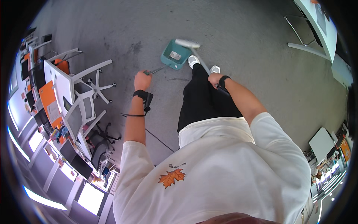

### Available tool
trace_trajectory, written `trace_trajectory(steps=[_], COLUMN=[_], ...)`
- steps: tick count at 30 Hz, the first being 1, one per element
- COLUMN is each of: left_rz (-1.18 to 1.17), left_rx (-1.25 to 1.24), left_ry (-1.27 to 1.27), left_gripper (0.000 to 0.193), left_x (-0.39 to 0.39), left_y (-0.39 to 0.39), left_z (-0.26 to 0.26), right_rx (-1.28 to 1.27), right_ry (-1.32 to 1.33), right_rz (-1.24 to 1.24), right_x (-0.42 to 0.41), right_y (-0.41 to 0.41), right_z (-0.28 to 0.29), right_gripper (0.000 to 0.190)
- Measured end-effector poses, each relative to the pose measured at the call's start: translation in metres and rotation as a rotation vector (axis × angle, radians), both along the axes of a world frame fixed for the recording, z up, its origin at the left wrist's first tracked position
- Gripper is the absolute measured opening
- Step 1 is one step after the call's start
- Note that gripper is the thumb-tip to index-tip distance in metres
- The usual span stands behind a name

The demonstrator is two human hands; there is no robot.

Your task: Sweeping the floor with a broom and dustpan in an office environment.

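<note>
My left hand (143, 80) is closed around the end of the thin handle (159, 70) of a teal plastic dustpan (176, 54). The pan lies on the grey floor in front of my feet, with a pale label inside it. My right hand (215, 80) grips the grey handle of a broom (201, 60). The broom's white head (187, 43) is at the pan's far right edge, its bristles slightly blurred; whether they touch the pan I cannot tell. Both wrists wear black bands, and a cable hangs from the left one.
White desks (57, 81) with monitors, an orange board (50, 103) and wheeled office chairs (84, 98) stand at the left. At the upper right is another white desk (325, 33) with a metal-legged chair. My white shoes (193, 61) are close to the dustpan. Dark stains mark the floor.
</note>
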State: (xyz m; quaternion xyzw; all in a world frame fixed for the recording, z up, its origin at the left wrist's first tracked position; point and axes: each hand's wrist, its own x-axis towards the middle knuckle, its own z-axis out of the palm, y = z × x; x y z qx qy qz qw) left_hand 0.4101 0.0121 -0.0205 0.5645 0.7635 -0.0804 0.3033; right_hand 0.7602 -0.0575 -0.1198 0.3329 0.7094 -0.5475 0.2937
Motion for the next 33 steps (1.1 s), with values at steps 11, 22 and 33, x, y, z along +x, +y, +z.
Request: trace_trajectory(steps=[11,22,33], left_rz=[0.057,-0.047,-0.136], left_rx=[0.025,0.010,0.070], left_ry=[0.100,-0.026,-0.074], left_gripper=[0.032,0.026,0.034], left_x=[-0.001,0.037,0.006], left_y=[-0.055,-0.073,-0.085], left_z=[-0.003,-0.008,-0.013], right_rx=[-0.455,-0.194,-0.794], right_ry=[-0.132,0.003,-0.132], right_rz=[-1.261,-0.564,-1.440], right_x=[0.063,0.038,0.044], right_y=[-0.047,-0.049,-0.155], right_z=[0.039,-0.068,0.035], right_gripper=[0.031,0.022,0.024])
